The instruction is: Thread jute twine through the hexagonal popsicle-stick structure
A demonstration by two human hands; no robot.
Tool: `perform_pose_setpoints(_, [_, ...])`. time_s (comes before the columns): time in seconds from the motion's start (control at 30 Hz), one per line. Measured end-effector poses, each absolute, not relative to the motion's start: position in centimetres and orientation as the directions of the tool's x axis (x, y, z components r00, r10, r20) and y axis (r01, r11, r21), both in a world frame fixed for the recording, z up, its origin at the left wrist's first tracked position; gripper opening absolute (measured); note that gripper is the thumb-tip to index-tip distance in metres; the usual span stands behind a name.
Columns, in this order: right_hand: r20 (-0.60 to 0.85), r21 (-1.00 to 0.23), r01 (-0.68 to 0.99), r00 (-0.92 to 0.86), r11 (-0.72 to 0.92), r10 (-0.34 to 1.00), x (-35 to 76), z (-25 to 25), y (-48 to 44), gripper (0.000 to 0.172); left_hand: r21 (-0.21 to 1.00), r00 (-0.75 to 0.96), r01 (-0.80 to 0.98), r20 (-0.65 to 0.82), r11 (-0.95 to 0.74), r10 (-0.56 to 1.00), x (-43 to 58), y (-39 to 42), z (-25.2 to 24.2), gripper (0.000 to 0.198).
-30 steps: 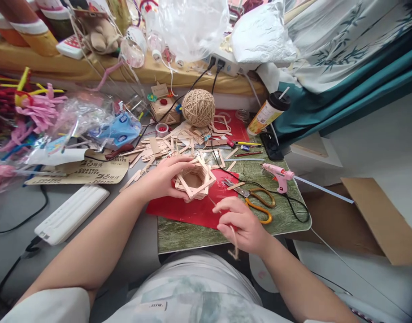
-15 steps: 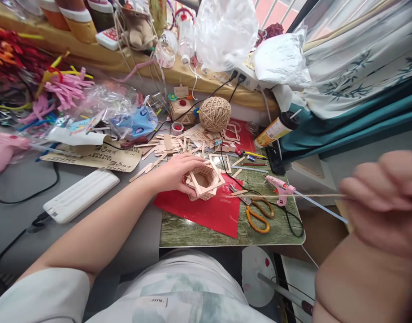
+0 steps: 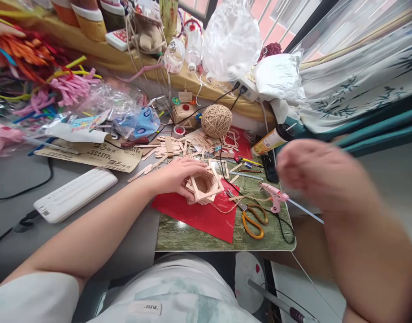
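Observation:
My left hand [image 3: 180, 176] is wrapped round the left side of a stacked wooden-stick frame [image 3: 205, 185], which rests over a red sheet [image 3: 199, 217]. Off to the right, my right hand [image 3: 303, 166] is raised above the table edge, blurred by motion, its fingers curled. Whether it holds anything is too smeared to tell. A thin piece of twine [image 3: 226, 211] lies slack from the frame toward the pink glue gun [image 3: 275, 196]. Orange-handled scissors [image 3: 254, 220] lie between the red sheet and the glue gun.
Loose wooden sticks [image 3: 168, 146] and a twine ball [image 3: 216, 121] are behind the frame. A drink cup [image 3: 273, 139] stands at the back right. The white power bank [image 3: 76, 193] is on the left. Another person's hand [image 3: 2, 38] touches orange pipe cleaners at the upper left.
My right hand has moved left and the twine, stretched taut before, now hangs slack. The camera view has shifted slightly. Another person's hand has appeared at the upper left.

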State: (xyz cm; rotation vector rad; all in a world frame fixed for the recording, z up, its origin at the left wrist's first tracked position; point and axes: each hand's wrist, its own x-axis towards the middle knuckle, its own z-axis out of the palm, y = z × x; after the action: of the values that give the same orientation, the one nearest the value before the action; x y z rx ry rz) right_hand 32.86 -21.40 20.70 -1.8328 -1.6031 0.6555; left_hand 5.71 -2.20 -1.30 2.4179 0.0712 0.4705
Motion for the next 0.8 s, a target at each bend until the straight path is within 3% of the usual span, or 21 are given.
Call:
perform_pose_setpoints(0.07, [-0.334,-0.78,0.537,0.075,-0.32,0.939,30.9,17.9,-20.2,0.05,0.615,0.932,-0.068,0.321,-0.786,0.17,5.7,-2.1,-1.4,0.097])
perform_pose_setpoints(0.13, [-0.478,-0.761,0.519,-0.043,-0.39,0.877,29.6,15.2,-19.7,0.048,0.601,0.928,-0.064,0.329,-0.797,0.173,5.6,-2.2,-1.3,0.099])
perform_pose_setpoints(0.27, [-0.471,-0.793,0.5,-0.139,-0.349,0.871,28.8,12.6,-20.1,0.036,0.573,0.927,-0.063,0.338,-0.817,0.165,5.3,-2.9,-0.3,0.1])
perform_pose_setpoints(0.47, [-0.447,-0.782,0.535,-0.126,-0.319,0.886,27.6,13.3,-22.1,0.017,0.556,0.922,-0.071,0.353,-0.828,0.158,5.0,-3.7,1.0,0.094])
perform_pose_setpoints(0.7, [-0.556,-0.622,0.731,-0.161,-0.28,0.816,26.7,13.0,-22.6,0.032,0.545,0.924,-0.066,0.351,-0.836,0.155,4.7,-3.8,1.4,0.088])
perform_pose_setpoints(0.8, [-0.578,-0.596,0.758,-0.176,-0.265,0.797,26.8,12.9,-22.4,0.028,0.515,0.923,-0.077,0.361,-0.854,0.134,4.4,-3.8,1.4,0.088])
